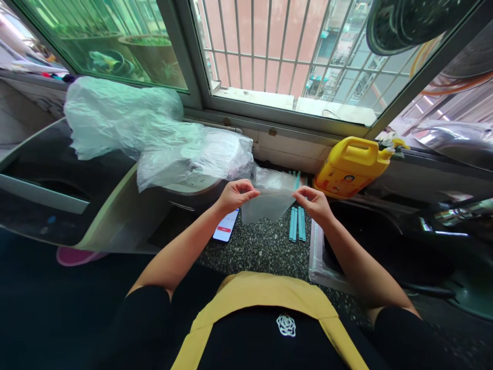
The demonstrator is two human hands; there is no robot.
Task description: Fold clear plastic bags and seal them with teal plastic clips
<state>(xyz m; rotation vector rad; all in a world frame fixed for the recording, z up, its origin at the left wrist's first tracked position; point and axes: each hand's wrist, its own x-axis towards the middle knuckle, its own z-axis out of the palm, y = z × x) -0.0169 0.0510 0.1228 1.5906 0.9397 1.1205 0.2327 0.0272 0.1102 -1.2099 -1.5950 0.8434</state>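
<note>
Between my two hands a clear plastic bag (267, 206) hangs over the speckled counter (254, 252), its top edge stretched fairly straight. My left hand (239, 195) pinches the bag's left upper corner between thumb and fingers. At the opposite corner my right hand (313, 199) pinches it the same way. Just below my right hand lie several flat teal strips (297, 224), side by side on the counter. A phone with a lit screen (225, 226) lies under my left wrist. Behind the held bag is more clear plastic (275, 178), partly hidden by it.
A yellow jug (352, 167) stands behind my right hand. To the right is a black pan (381, 241). Appliances draped with plastic sheeting (162, 133) fill the left side. A barred window (265, 51) runs along the back.
</note>
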